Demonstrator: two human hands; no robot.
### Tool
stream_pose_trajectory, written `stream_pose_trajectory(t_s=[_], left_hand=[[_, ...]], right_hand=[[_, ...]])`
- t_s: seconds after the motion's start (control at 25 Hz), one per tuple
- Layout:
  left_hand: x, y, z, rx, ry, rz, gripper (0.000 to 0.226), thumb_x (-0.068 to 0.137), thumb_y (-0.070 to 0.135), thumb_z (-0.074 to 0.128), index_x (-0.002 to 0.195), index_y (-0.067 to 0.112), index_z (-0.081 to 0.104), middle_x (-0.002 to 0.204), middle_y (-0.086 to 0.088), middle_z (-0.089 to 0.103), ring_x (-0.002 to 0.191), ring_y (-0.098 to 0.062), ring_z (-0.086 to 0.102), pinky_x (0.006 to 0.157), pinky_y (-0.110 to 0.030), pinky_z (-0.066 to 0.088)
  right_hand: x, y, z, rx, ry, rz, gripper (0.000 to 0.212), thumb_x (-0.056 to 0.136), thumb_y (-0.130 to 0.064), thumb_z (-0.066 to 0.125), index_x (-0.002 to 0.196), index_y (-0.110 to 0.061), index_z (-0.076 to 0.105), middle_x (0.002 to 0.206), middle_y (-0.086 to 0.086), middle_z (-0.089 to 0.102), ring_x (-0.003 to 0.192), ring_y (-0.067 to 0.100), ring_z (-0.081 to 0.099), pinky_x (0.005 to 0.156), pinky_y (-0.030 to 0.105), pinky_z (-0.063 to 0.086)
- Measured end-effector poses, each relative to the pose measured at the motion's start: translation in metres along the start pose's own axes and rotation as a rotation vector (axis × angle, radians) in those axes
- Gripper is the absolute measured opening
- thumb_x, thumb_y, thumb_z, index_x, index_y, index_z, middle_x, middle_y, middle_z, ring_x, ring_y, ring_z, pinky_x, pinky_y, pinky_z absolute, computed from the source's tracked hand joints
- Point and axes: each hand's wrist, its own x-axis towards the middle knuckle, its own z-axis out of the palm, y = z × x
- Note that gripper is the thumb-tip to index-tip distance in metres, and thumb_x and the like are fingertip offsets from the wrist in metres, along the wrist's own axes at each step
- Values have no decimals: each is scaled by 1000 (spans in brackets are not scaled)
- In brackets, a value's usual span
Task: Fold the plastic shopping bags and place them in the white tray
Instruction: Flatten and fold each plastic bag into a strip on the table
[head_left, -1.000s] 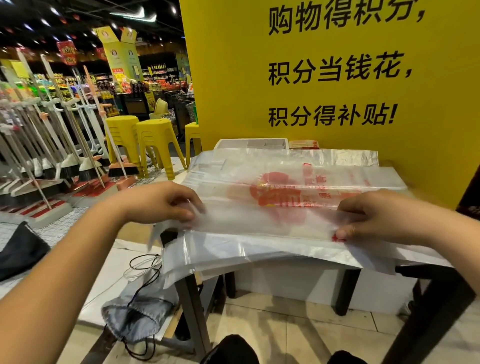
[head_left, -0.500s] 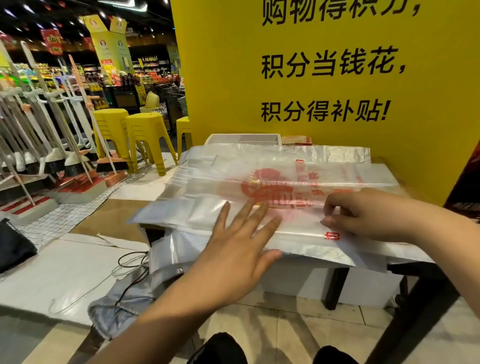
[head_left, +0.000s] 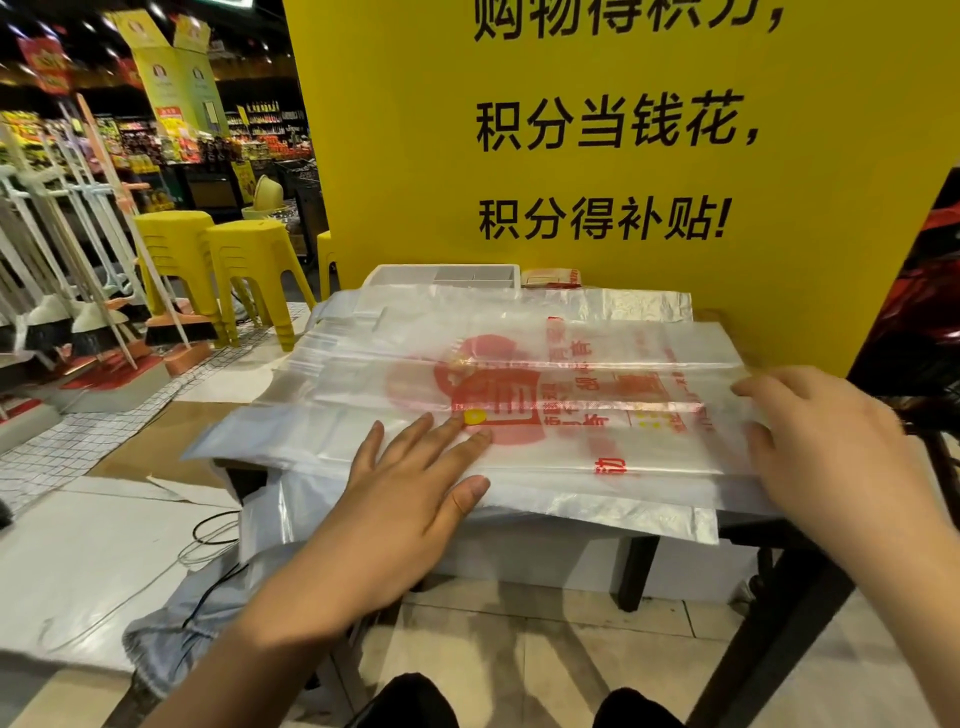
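Folding is at an early stage, by the look of it. The top plastic bag (head_left: 571, 374), clear with red print, lies spread lengthways across the table (head_left: 636, 571) on a stack of further bags (head_left: 623, 512). Creases run along it from left to right, so a lengthwise fold seems made or in the making. It is far too long for the white tray (head_left: 395, 274), which stands at the far edge of the table against the yellow board (head_left: 389, 156). No bag shows over the tray's rim. A small red-printed packet (head_left: 551, 278) lies just right of the tray, perhaps a bag already folded, though it is too small to tell. The cross folds, the placing and the rest of the stack are left to do.

The left hand (head_left: 410, 499) lies flat on the bag's near middle, fingers (head_left: 415, 441) straight and spread, pressing the film down. The right hand (head_left: 831, 447) is over the bag's right end with fingers loose, gripping nothing.

Half a second ago the right hand pinched the bag's near edge; it has since let go and moved right. The left hand was already flat, and has slid a little to the right. A second ago both hands gripped the near edge, one at each end.
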Motion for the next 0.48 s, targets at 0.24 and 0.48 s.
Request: stream_pose_trajectory(t_s=[0.24, 0.48], left_hand=[[2, -1, 3, 2, -2, -8, 67, 90, 69, -3, 153, 52, 14, 163, 26, 4, 150, 1, -8, 122, -38, -13], [-1, -17, 3, 1, 48, -94, 62, 89, 71, -5, 148, 63, 12, 161, 30, 0, 150, 0, -13, 120, -38, -18]], right_hand=[[-29, -97, 13, 271, -181, -318, 59, 99, -59, 18, 150, -38, 35, 161, -6, 27, 148, 19, 24, 118, 37, 21], [-30, -55, 26, 169, -313, -94, 80, 83, -75, -11, 155, -47, 8, 166, -14, 3, 153, 13, 0, 123, 38, -1]])
